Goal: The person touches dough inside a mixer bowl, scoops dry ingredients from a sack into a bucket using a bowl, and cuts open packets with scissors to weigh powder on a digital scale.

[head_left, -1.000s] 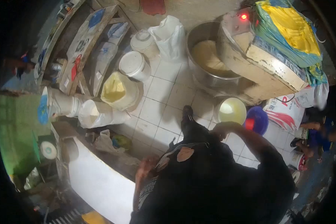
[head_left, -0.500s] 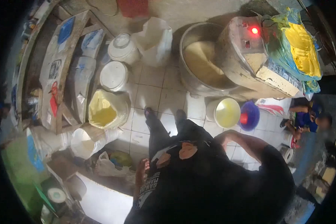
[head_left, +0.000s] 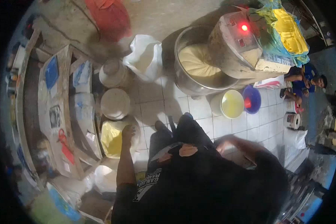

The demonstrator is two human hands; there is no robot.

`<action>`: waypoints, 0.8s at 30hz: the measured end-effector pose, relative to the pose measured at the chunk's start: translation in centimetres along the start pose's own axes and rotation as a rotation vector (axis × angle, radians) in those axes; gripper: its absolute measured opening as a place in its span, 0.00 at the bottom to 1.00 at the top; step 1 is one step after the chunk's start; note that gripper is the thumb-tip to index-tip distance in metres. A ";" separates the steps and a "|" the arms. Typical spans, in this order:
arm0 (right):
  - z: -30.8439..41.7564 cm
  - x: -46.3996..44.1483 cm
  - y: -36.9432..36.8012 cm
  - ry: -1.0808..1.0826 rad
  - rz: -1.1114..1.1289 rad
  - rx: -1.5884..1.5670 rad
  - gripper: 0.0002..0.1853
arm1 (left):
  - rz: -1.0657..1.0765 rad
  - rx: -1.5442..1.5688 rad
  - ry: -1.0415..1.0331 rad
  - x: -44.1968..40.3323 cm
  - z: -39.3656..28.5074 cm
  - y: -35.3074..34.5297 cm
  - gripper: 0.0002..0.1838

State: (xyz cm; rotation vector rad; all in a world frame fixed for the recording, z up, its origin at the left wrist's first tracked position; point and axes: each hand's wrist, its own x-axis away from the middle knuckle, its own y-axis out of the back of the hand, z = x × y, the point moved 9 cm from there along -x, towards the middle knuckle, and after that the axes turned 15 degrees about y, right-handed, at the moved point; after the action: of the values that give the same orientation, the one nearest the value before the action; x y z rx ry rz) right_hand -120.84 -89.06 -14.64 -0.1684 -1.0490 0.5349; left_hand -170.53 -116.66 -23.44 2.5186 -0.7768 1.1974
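Two bare hands are working at different spots now: the left hand (head_left: 128, 132), which was hanging by the shirt half a second ago, is now reaching out over the edge of the bag-lined bucket (head_left: 109, 139) with yellow inside. The bucket is standing on the floor to the person's left, just beside the lidded tub (head_left: 115, 103), and its mouth is lying open under the forearm. That change is, by its look, turning the bucket into the left hand's point of attention. Whether the fingers are gripping the liner or only resting there, I cannot tell. The right hand (head_left: 222, 144) is staying near the waist, partly hidden, and its grip is not showing clearly either. Ahead, the dough (head_left: 198, 61) is showing deeper folds than before inside the steel mixing bowl (head_left: 190, 86), and neither hand is touching it.
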 end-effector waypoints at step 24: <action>12.7 -9.0 51.9 0.528 -1.245 0.474 0.09 | 0.144 -0.193 0.609 0.6 7.0 -16.6 0.19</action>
State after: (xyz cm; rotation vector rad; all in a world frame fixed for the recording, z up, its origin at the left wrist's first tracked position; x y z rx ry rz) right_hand -152.79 -50.37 -35.06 0.7048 -0.3365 -0.4015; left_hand -156.40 -106.15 -27.27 1.8095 -0.8592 1.7172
